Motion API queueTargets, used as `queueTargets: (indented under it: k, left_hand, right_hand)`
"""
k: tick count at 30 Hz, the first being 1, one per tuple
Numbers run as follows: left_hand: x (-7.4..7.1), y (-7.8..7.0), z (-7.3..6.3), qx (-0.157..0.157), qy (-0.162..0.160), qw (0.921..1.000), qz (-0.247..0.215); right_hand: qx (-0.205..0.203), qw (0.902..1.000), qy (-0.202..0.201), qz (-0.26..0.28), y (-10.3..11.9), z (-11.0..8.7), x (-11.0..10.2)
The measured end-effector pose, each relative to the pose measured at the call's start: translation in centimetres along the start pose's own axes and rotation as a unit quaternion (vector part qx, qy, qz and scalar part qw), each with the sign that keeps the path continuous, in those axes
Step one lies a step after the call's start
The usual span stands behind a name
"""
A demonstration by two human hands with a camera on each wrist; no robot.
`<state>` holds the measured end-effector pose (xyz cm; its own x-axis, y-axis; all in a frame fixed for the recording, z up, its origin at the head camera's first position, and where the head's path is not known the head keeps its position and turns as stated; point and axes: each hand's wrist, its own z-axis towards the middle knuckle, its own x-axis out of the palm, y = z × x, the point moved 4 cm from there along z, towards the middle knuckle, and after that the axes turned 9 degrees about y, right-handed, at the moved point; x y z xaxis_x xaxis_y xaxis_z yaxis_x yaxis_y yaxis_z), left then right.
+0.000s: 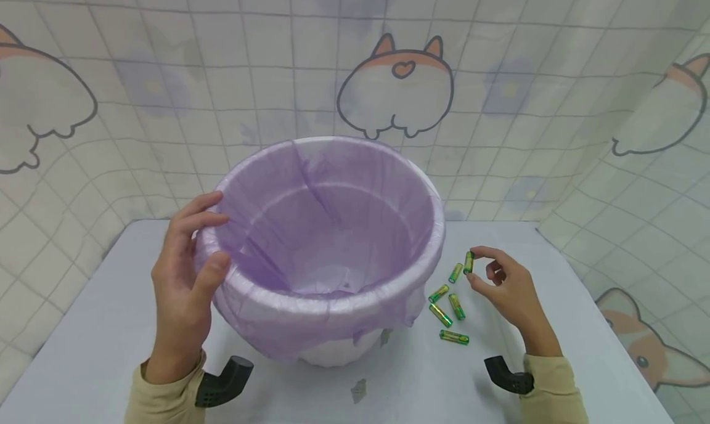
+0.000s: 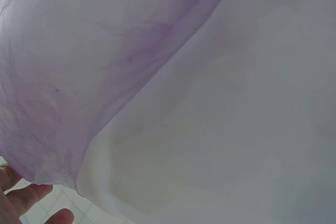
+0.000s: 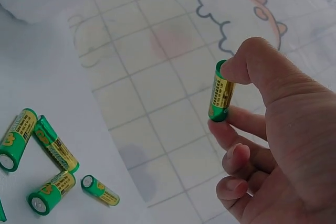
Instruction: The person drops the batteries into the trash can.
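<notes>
Right hand (image 1: 507, 288) — thumb and finger pinching one green battery (image 1: 469, 262) by its ends, long axis crosswise to lined bin (image 1: 333, 305) | five loose batteries (image 1: 457, 307), on table (image 1: 421, 387), just left | bin mouth, farther left | left hand (image 1: 185, 276) — curled, gripping left rim.

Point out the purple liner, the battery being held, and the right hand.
Purple liner (image 1: 333, 233): head view, on its far inner wall.
Held battery (image 3: 221, 93): right wrist view, on its yellow side.
Right hand (image 1: 507, 290): head view, near the thumb's base.
</notes>
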<state>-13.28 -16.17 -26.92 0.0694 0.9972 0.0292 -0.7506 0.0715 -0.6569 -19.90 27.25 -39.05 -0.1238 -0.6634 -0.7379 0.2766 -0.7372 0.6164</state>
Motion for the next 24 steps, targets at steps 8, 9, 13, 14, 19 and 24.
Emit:
queueTargets:
  k: [8, 9, 13, 14, 19, 24]
  left_hand:
    - [0.0, 0.0, 0.1, 0.001, -0.004, 1.0000, -0.003]
    - [0.0, 0.0, 0.1, 0.001, -0.004, 1.0000, -0.004]
    - [0.0, 0.0, 0.0, -0.001, -0.003, 1.0000, -0.005]
    - [0.0, 0.0, 0.0, -0.001, -0.003, 1.0000, -0.005]
    - [0.0, 0.1, -0.1, -0.002, -0.002, 1.0000, -0.006]
    - [0.0, 0.1, -0.1, -0.006, -0.002, 1.0000, -0.005]
  right_hand:
    - [-0.007, 0.9997, -0.017, 0.018, 1.0, 0.0, -0.4]
    - [-0.008, 0.9996, -0.018, 0.019, 1.1, -0.1, -0.4]
    - [-0.014, 0.9992, -0.022, 0.032, 1.7, -0.2, -0.7]
    - [-0.016, 0.9990, -0.023, 0.035, 1.9, -0.3, -0.7]
    - [-0.030, 0.9980, -0.025, 0.050, 2.6, -0.3, -0.8]
    - [-0.042, 0.9976, -0.032, 0.044, 3.0, -0.4, -0.9]
